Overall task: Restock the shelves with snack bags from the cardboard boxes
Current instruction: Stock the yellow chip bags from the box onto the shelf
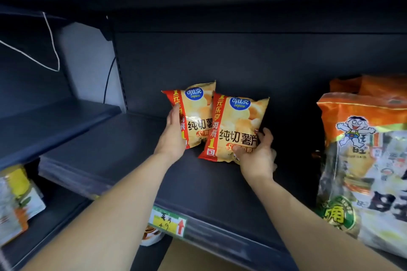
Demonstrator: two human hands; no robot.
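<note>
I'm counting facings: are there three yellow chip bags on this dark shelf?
No, only two: the left chip bag in the left hand and the right chip bag in the right hand.

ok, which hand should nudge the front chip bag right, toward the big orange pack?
Right. The right hand grips the front chip bag at its lower right corner; the left hand holds the rear chip bag at its left edge, farther off.

Front chip bag (pixel 239 125) partly hides rear chip bag (pixel 198 114).
</note>
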